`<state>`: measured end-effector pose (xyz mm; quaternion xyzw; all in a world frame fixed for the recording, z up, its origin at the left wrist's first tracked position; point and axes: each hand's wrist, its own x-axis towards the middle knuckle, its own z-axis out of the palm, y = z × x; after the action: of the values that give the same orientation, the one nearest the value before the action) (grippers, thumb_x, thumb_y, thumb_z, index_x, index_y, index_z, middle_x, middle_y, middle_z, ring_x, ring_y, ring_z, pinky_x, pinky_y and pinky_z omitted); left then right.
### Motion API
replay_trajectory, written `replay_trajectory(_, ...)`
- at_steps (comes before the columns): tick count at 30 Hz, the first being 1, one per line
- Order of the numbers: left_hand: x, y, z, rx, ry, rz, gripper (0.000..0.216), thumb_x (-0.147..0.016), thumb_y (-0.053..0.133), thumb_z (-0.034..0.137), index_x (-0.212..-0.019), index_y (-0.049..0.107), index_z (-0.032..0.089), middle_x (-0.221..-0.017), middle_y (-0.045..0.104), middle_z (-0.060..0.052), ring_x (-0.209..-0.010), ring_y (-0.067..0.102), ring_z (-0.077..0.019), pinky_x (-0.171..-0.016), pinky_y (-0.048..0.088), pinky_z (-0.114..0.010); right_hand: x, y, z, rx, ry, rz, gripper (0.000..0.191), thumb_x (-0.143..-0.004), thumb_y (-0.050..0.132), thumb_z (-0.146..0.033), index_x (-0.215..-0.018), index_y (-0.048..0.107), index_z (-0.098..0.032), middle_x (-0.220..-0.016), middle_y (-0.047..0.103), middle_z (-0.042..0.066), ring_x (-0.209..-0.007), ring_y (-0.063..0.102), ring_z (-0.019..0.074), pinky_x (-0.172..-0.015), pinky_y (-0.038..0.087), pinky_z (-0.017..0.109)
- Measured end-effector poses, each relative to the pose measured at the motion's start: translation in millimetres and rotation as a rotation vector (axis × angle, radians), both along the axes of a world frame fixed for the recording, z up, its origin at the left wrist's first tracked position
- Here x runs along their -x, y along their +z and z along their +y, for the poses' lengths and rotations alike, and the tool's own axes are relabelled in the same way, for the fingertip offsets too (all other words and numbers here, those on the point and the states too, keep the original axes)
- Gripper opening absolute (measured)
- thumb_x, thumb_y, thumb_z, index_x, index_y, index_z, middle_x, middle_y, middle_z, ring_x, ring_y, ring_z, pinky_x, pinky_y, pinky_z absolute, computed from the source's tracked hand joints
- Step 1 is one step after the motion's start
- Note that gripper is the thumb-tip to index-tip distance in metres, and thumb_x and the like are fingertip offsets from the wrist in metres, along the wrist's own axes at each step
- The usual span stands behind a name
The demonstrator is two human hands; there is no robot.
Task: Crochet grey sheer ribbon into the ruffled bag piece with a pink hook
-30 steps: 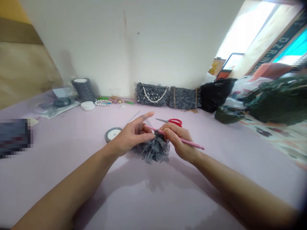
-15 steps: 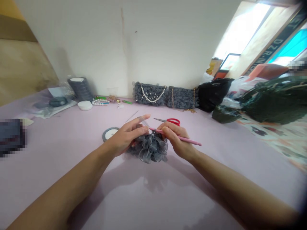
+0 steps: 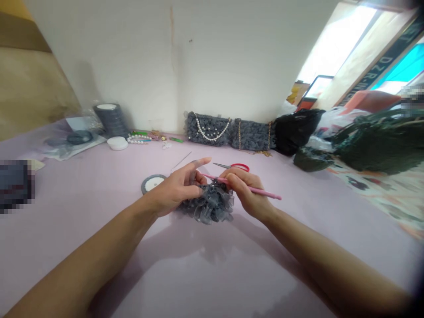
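Within right hand (image 3: 247, 193): one hook (image 3: 266, 193) (two bags (image 3: 212, 123) beyond).

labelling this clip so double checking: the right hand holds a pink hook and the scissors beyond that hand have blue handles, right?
Not quite: the scissors are red-handled, not blue-handled, as the head view shows. The right hand does hold a pink hook, with the scissors beyond it.

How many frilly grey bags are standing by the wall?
2. The bead-draped bag is at the back, near the middle; the gold-chained bag is just right of it, beside the black plastic bag. Any behind that one would be hidden.
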<state>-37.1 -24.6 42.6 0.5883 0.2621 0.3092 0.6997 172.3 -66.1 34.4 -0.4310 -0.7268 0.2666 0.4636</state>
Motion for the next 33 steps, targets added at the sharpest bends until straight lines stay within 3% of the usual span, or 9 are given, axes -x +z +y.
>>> replay_trajectory(3, -0.7, 0.5, -0.7, 0.023, 0.008, -0.018, 0.078, -0.073, 0.067, 0.013, -0.146, 0.043, 0.025, -0.093, 0.061, -0.001, -0.085, 0.057, -0.0146, -0.075, 0.041, -0.027, -1.6, -0.6, 0.2, -0.010, 0.001, 0.007, 0.033, -0.098, 0.044, -0.035, -0.072, 0.057, -0.018, -0.069, 0.053, 0.000, -0.064, 0.047, 0.0117, -0.057, 0.038, 0.025)
replay_trajectory(7, -3.4, 1.3, -3.6, 0.095, 0.063, 0.024, 0.066, -0.079, 0.070, 0.030, -0.142, 0.049, 0.025, -0.095, 0.063, -0.003, -0.080, 0.059, -0.0161, -0.070, 0.041, -0.028, 0.7, -1.0, -0.9, -0.007, 0.030, 0.014, 0.032, -0.098, 0.045, -0.035, -0.073, 0.058, -0.018, -0.069, 0.053, 0.000, -0.064, 0.047, 0.0117, -0.058, 0.039, 0.025)
replay_trajectory(10, -3.9, 0.7, -4.6, 0.063, 0.073, 0.086, 0.071, -0.080, 0.072, 0.038, -0.145, 0.046, 0.025, -0.092, 0.063, -0.003, -0.078, 0.059, -0.0162, -0.068, 0.040, -0.028, 3.4, -0.2, -2.0, -0.016, 0.065, 0.005, 0.032, -0.098, 0.045, -0.036, -0.074, 0.058, -0.018, -0.068, 0.053, 0.000, -0.063, 0.047, 0.0113, -0.057, 0.039, 0.024)
replay_trajectory(14, -1.1, -0.5, -3.4, 0.010, 0.017, 0.067, 0.076, -0.078, 0.072, 0.023, -0.148, 0.041, 0.026, -0.082, 0.057, 0.002, -0.074, 0.053, -0.0117, -0.070, 0.040, -0.026, 4.1, 1.6, -2.4, -0.024, 0.073, -0.009, 0.032, -0.098, 0.045, -0.035, -0.075, 0.059, -0.017, -0.067, 0.053, -0.001, -0.062, 0.047, 0.0105, -0.056, 0.039, 0.023)
replay_trajectory(20, 3.0, 1.0, 0.1, -0.009, -0.023, 0.040, 0.080, -0.074, 0.070, 0.014, -0.147, 0.041, 0.025, -0.088, 0.058, 0.001, -0.083, 0.054, -0.0125, -0.077, 0.042, -0.026, -3.6, 5.4, -1.0, -0.016, 0.082, -0.045, 0.030, -0.099, 0.045, -0.031, -0.079, 0.063, -0.017, -0.070, 0.056, -0.001, -0.064, 0.050, 0.0101, -0.058, 0.040, 0.023)
replay_trajectory(27, 4.7, 1.6, 3.4, -0.124, 0.025, 0.055, 0.079, -0.074, 0.069, 0.015, -0.147, 0.040, 0.020, -0.085, 0.056, 0.001, -0.079, 0.053, -0.0123, -0.070, 0.043, -0.024, -15.3, 19.2, 0.7, -0.066, 0.231, -0.192, 0.025, -0.099, 0.042, -0.023, -0.091, 0.065, -0.016, -0.081, 0.064, 0.001, -0.070, 0.055, 0.0106, -0.064, 0.043, 0.024)
replay_trajectory(33, 0.4, 3.5, 0.1, -0.320, 0.144, 0.188, 0.079, -0.074, 0.064, 0.013, -0.148, 0.038, 0.020, -0.085, 0.053, 0.002, -0.074, 0.051, -0.0116, -0.064, 0.042, -0.023, -13.9, 31.0, -4.0, -0.188, 0.225, -0.348, 0.026, -0.098, 0.036, -0.017, -0.086, 0.059, -0.015, -0.087, 0.063, 0.006, -0.071, 0.055, 0.0129, -0.067, 0.043, 0.029)
